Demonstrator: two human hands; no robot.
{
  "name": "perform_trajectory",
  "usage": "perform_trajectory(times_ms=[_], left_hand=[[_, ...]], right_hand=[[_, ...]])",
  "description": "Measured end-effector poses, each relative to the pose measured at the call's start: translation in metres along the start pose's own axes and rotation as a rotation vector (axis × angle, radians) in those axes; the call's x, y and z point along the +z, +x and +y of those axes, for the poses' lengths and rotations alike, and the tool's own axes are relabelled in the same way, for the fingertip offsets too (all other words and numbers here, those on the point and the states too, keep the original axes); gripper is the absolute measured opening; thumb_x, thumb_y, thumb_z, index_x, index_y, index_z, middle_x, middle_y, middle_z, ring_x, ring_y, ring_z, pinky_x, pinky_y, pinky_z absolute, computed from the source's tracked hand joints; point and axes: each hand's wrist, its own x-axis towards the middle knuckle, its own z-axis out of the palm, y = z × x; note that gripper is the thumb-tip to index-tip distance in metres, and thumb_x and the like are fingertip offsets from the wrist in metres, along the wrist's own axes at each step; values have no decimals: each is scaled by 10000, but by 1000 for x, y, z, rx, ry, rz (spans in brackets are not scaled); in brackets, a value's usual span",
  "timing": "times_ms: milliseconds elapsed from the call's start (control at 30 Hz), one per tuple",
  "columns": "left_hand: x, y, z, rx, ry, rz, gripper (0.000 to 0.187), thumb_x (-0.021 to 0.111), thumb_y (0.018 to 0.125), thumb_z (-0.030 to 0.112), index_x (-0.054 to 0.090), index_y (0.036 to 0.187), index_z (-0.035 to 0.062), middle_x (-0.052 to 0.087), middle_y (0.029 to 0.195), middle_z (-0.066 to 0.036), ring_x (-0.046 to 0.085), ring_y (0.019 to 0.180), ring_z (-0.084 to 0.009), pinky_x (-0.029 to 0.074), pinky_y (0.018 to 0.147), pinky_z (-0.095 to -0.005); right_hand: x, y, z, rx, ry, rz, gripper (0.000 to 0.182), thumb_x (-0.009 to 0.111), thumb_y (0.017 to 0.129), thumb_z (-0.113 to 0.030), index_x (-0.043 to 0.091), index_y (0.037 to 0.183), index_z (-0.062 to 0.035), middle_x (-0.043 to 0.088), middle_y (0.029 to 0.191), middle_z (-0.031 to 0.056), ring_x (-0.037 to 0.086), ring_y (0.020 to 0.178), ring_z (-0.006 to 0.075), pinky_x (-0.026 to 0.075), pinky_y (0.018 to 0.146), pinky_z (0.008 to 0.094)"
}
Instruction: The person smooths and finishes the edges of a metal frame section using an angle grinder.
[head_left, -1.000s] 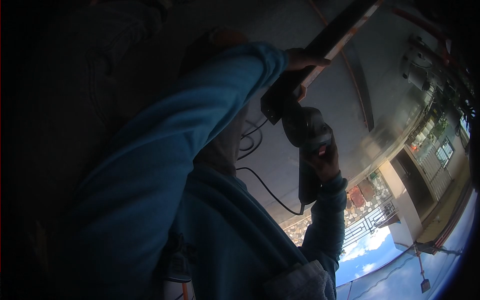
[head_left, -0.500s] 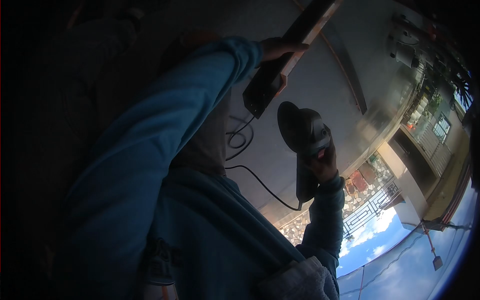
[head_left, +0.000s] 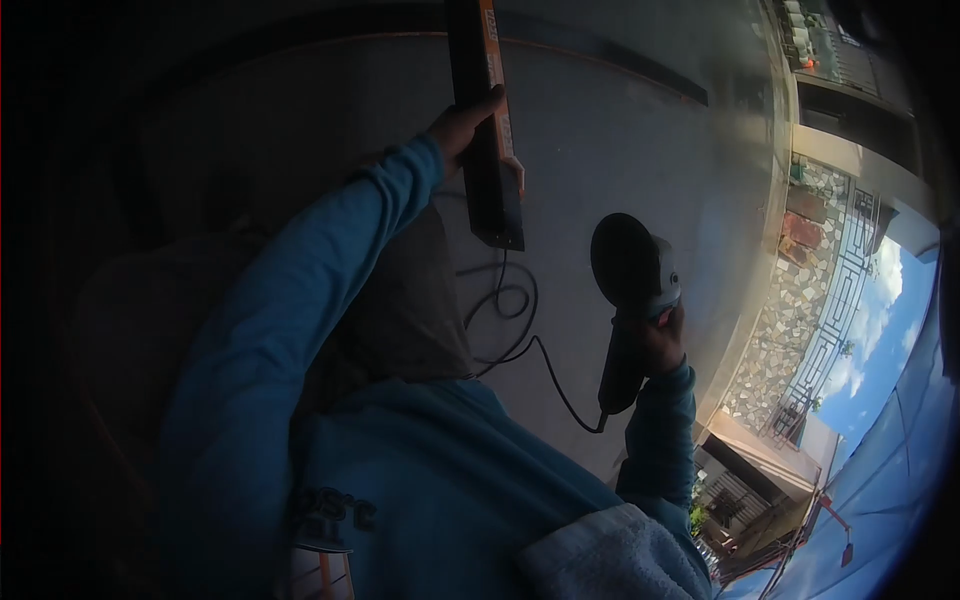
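Observation:
In my right hand (head_left: 662, 340) is a dark angle grinder (head_left: 622, 365), gripped round its body near the head. Its round disc (head_left: 622, 262) faces up and left, apart from the metal. A long dark steel beam (head_left: 482, 195) with an orange edge and pale printed marks stands at upper centre. My left hand (head_left: 468, 128) is closed on it, thumb over the orange edge, other fingers mostly hidden. From the grinder's lower end a black cord (head_left: 560, 385) runs left into loose loops below the beam's cut end.
Behind lies a grey floor (head_left: 570, 150) with another long dark metal strip (head_left: 640, 72) on it. At right are stone-patterned paving (head_left: 790, 300), a metal gate (head_left: 835, 310) and sky. A light towel (head_left: 610, 560) hangs by my sleeve. The left side is very dark.
The view has turned. The beam and my left hand now appear further left, and the beam stands more upright. The grinder sits slightly further right, still in my right hand.

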Motion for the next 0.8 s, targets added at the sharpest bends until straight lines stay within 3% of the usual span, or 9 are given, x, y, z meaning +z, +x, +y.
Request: perform_trajectory(times_ms=[100, 300, 333, 400, 467, 500, 533, 600, 800], left_hand=[[21, 16, 6, -64, -22, -2, 922, 738, 732, 624, 428, 1301, -31, 557, 1144, -180, 596, 1072, -303, 497, 940, -390], [84, 47, 30, -121, -135, -79, 924, 835, 675, 527, 421, 1323, 15, 579, 1124, -115, 602, 1028, -254, 513, 901, -391], [60, 49, 12, -112, -164, -81, 939, 845, 664, 518, 416, 1332, 17, 577, 1140, -118, 601, 1028, -253, 512, 904, -389], [63, 52, 14, -151, -155, -120, 883, 841, 701, 463, 418, 1342, 28, 576, 1162, -110, 599, 1032, -252, 521, 890, -379], [66, 48, 21, -109, 125, -52, 766, 816, 758, 387, 440, 1323, 31, 584, 1131, -88, 607, 1011, -251, 540, 851, -382], [60, 54, 20, -212, 124, -75, 591, 771, 811, 282, 487, 1265, 31, 590, 1076, -70, 619, 969, -244, 559, 801, -386], [56, 57, 19, -236, 154, -107, 591, 771, 811, 282, 487, 1265, 31, 590, 1076, -70, 619, 969, -244, 559, 801, -386], [57, 61, 24, -307, 125, -121, 334, 669, 884, 268, 595, 1130, 54, 652, 1007, -82, 650, 866, -247, 548, 798, -391], [57, 49, 47, -433, -17, -211, 239, 606, 794, 149, 631, 989, 12, 660, 931, -121, 653, 835, -276, 543, 734, -412]], right_hand=[[-20, -39, 35, -22, -29, 262, 613, 742, 682, -69, 484, 1234, -1, 595, 1038, 105, 615, 880, 224, 526, 764, 352], [-26, -107, 13, -4, 311, 546, 575, 704, 695, -33, 485, 1227, -20, 610, 992, 115, 628, 847, 238, 535, 742, 369], [2, -117, 30, -11, 299, 598, 575, 690, 704, -24, 474, 1237, -18, 613, 986, 118, 631, 836, 241, 536, 738, 370], [19, -132, 25, -25, 356, 717, 578, 672, 710, -11, 460, 1248, -11, 617, 978, 124, 635, 821, 243, 538, 731, 368], [38, -142, 23, -3, 360, 834, 580, 668, 712, -12, 457, 1252, -9, 617, 978, 127, 636, 827, 244, 539, 734, 370], [53, -147, 20, 14, 399, 893, 578, 669, 716, -11, 456, 1253, -12, 614, 999, 122, 631, 842, 234, 534, 743, 364], [64, -153, 22, 27, 419, 937, 578, 669, 716, -11, 456, 1253, -12, 614, 999, 122, 631, 842, 234, 534, 743, 364], [78, -168, 24, 3, 365, 1026, 575, 668, 722, -8, 456, 1257, -17, 611, 1018, 113, 622, 861, 220, 526, 759, 359], [169, -212, -4, 142, 461, 1268, 576, 680, 717, -17, 468, 1253, -30, 609, 1017, 101, 613, 872, 209, 519, 765, 355]])
